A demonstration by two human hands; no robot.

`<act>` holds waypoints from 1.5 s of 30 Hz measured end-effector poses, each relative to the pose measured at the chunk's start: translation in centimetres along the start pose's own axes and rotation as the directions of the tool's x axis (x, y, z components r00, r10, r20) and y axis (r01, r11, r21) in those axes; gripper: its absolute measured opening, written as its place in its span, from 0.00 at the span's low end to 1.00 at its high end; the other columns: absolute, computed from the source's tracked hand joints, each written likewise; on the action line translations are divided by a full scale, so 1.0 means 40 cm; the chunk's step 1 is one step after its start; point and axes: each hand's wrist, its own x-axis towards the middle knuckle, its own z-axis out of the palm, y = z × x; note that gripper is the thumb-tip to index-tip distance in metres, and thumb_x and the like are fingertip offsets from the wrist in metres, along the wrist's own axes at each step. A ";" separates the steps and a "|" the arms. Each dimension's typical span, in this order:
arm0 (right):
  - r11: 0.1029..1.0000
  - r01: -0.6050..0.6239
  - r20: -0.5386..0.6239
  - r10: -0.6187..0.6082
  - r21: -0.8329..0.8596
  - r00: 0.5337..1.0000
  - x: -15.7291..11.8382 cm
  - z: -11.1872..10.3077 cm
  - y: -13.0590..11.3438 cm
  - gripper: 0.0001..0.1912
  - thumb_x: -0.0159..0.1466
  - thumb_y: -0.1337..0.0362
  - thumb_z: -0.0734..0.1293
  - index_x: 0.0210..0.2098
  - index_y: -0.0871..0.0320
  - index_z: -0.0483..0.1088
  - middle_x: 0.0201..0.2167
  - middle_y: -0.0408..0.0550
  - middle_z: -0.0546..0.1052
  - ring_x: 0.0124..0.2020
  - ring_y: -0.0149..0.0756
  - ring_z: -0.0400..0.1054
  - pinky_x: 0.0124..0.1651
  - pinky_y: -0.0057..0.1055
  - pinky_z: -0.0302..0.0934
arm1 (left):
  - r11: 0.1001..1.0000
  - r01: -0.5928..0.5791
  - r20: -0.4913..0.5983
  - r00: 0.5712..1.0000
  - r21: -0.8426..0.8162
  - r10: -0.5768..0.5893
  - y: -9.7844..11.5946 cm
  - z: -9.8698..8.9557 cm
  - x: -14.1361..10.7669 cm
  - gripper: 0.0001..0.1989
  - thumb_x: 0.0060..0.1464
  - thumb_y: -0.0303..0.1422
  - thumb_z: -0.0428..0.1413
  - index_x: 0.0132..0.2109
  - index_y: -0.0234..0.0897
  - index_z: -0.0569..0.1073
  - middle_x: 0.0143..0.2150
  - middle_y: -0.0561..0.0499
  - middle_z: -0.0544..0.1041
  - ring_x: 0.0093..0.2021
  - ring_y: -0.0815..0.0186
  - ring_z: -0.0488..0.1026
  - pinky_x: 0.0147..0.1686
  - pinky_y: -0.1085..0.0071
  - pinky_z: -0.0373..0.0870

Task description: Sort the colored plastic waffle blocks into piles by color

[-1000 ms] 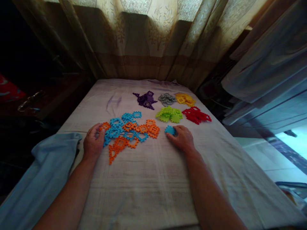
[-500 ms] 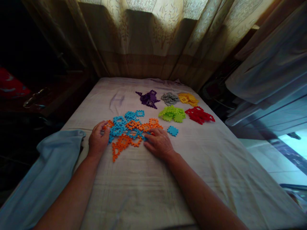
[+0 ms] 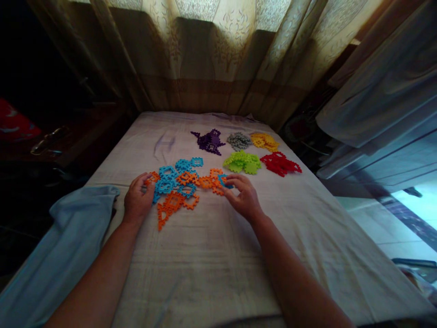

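Observation:
Orange and blue toothed interlocking tiles lie in a mixed pile (image 3: 177, 184) on the sheet in front of me. My left hand (image 3: 138, 198) rests at the pile's left edge. Its fingers are curved and apart from the thumb, touching an orange tile (image 3: 153, 177) there. At the pile's right end, my right hand (image 3: 244, 198) pinches a blue interlocking tile (image 3: 224, 180) between thumb and fingers, over several orange tiles (image 3: 206, 182). The hand covers part of that blue tile. A triangular orange tile (image 3: 162, 216) sticks out at the near side.
Beyond the pile lie heaps of purple (image 3: 210, 142), grey (image 3: 239, 141), yellow (image 3: 264, 141), lime green (image 3: 242, 162) and red tiles (image 3: 280, 163). A light blue cloth (image 3: 82, 218) hangs over the left edge. Patterned curtains (image 3: 194, 59) stand behind the sheet-covered surface (image 3: 205, 273).
My right hand has moved right, away from the pile's middle, and now has a blue tile in its fingers. The single blue tile at the right no longer shows. My left hand has stayed.

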 end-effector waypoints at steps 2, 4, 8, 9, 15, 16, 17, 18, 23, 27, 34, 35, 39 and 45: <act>0.981 -0.095 -0.081 0.082 -0.170 0.993 0.003 -0.027 0.056 0.07 0.60 0.60 0.67 0.33 0.55 0.77 0.42 0.54 0.78 0.47 0.45 0.70 0.54 0.44 0.63 | 1.000 0.000 0.005 1.000 0.002 0.000 0.000 0.001 0.000 0.18 0.56 0.39 0.52 0.50 0.39 0.76 0.56 0.45 0.76 0.54 0.59 0.74 0.57 0.61 0.69; 0.937 -0.183 -0.114 0.155 -0.299 0.981 -0.001 -0.044 0.108 0.08 0.59 0.60 0.67 0.32 0.56 0.77 0.43 0.55 0.78 0.47 0.47 0.70 0.54 0.45 0.62 | 1.000 -0.002 -0.001 1.000 0.003 0.002 0.000 0.001 0.000 0.18 0.55 0.40 0.52 0.49 0.39 0.76 0.55 0.45 0.76 0.54 0.59 0.74 0.57 0.62 0.69; 0.875 -0.238 -0.088 0.222 -0.422 0.971 -0.014 -0.052 0.157 0.10 0.59 0.59 0.67 0.33 0.57 0.78 0.44 0.55 0.78 0.48 0.48 0.68 0.53 0.44 0.61 | 1.000 -0.010 -0.005 1.000 0.009 0.010 0.000 0.000 0.001 0.18 0.55 0.40 0.52 0.49 0.39 0.76 0.55 0.45 0.76 0.54 0.59 0.74 0.56 0.63 0.69; 0.868 -0.237 -0.080 0.225 -0.437 0.971 -0.016 -0.052 0.159 0.10 0.59 0.59 0.67 0.34 0.57 0.78 0.43 0.55 0.78 0.48 0.47 0.68 0.52 0.44 0.61 | 1.000 -0.010 -0.002 1.000 0.013 0.010 0.000 0.000 0.001 0.18 0.55 0.40 0.52 0.49 0.39 0.76 0.55 0.45 0.76 0.54 0.59 0.74 0.56 0.63 0.69; 0.882 -0.181 -0.105 0.150 -0.436 0.983 -0.008 -0.036 0.100 0.10 0.60 0.58 0.67 0.34 0.56 0.78 0.42 0.54 0.78 0.46 0.48 0.68 0.51 0.44 0.60 | 1.000 -0.013 -0.004 1.000 0.006 0.013 0.003 0.000 0.000 0.18 0.56 0.39 0.51 0.50 0.38 0.75 0.55 0.45 0.76 0.55 0.59 0.73 0.58 0.62 0.68; 0.902 -0.141 -0.088 0.115 -0.408 0.989 -0.005 -0.024 0.077 0.10 0.61 0.58 0.66 0.34 0.56 0.77 0.42 0.54 0.78 0.46 0.47 0.68 0.51 0.43 0.60 | 1.000 -0.015 -0.006 1.000 0.004 0.015 0.003 0.001 0.000 0.18 0.56 0.39 0.52 0.50 0.39 0.75 0.55 0.45 0.76 0.55 0.59 0.73 0.58 0.62 0.68; 0.923 -0.088 -0.054 0.073 -0.374 0.996 -0.001 -0.008 0.049 0.10 0.62 0.59 0.65 0.34 0.56 0.77 0.42 0.53 0.78 0.46 0.45 0.68 0.51 0.42 0.60 | 1.000 -0.017 -0.009 1.000 0.003 0.017 0.004 0.001 -0.001 0.18 0.55 0.39 0.52 0.50 0.39 0.75 0.55 0.44 0.76 0.56 0.59 0.73 0.59 0.62 0.68; 0.944 -0.024 -0.002 0.024 -0.330 1.000 0.003 0.012 0.019 0.10 0.63 0.60 0.65 0.35 0.55 0.78 0.41 0.53 0.78 0.45 0.44 0.69 0.52 0.41 0.61 | 1.000 -0.020 -0.012 1.000 0.003 0.020 0.004 0.002 -0.001 0.18 0.55 0.39 0.52 0.50 0.39 0.75 0.55 0.44 0.76 0.56 0.59 0.73 0.59 0.62 0.67; 0.960 0.203 0.276 -0.145 -0.194 0.950 0.027 0.120 -0.121 0.14 0.63 0.60 0.67 0.47 0.53 0.77 0.46 0.53 0.77 0.49 0.45 0.67 0.54 0.42 0.61 | 1.000 -0.026 -0.012 1.000 0.013 0.026 0.003 0.005 -0.001 0.19 0.55 0.40 0.52 0.50 0.37 0.76 0.56 0.43 0.76 0.57 0.58 0.73 0.59 0.61 0.67; 0.949 0.228 0.380 -0.133 -0.216 0.915 0.044 0.165 -0.165 0.15 0.62 0.59 0.69 0.48 0.51 0.77 0.50 0.53 0.75 0.51 0.47 0.66 0.56 0.46 0.60 | 1.000 -0.025 -0.009 1.000 0.005 0.025 0.000 0.007 -0.001 0.19 0.56 0.40 0.51 0.50 0.37 0.76 0.56 0.42 0.76 0.57 0.59 0.73 0.59 0.61 0.67; 0.966 0.197 0.333 -0.133 -0.166 0.933 0.040 0.171 -0.161 0.13 0.62 0.63 0.68 0.47 0.52 0.78 0.48 0.52 0.76 0.50 0.45 0.67 0.55 0.44 0.61 | 1.000 -0.029 -0.009 1.000 0.000 0.029 0.001 0.007 0.000 0.17 0.56 0.38 0.52 0.50 0.39 0.76 0.56 0.44 0.76 0.56 0.59 0.73 0.59 0.61 0.67; 0.972 0.190 0.305 -0.141 -0.139 0.942 0.039 0.166 -0.159 0.12 0.62 0.63 0.69 0.46 0.52 0.78 0.47 0.52 0.77 0.50 0.44 0.68 0.55 0.44 0.61 | 1.000 -0.028 -0.009 1.000 -0.001 0.028 0.001 0.006 0.000 0.17 0.56 0.38 0.52 0.50 0.39 0.76 0.56 0.44 0.76 0.56 0.59 0.73 0.59 0.61 0.67; 0.989 0.145 0.199 -0.148 0.030 0.969 0.043 0.128 -0.149 0.08 0.63 0.61 0.67 0.41 0.53 0.78 0.45 0.52 0.78 0.48 0.41 0.71 0.54 0.40 0.64 | 1.000 -0.023 -0.007 1.000 -0.002 0.023 0.000 0.006 0.001 0.17 0.56 0.39 0.52 0.50 0.39 0.75 0.56 0.45 0.76 0.56 0.60 0.73 0.59 0.62 0.67; 0.991 -0.019 -0.066 0.010 -0.135 0.998 0.032 0.017 -0.019 0.09 0.62 0.60 0.66 0.38 0.55 0.77 0.43 0.54 0.78 0.48 0.44 0.71 0.53 0.42 0.64 | 1.000 -0.023 -0.009 1.000 -0.008 0.023 0.000 0.006 0.001 0.17 0.56 0.39 0.52 0.50 0.39 0.75 0.56 0.44 0.76 0.56 0.59 0.73 0.59 0.61 0.67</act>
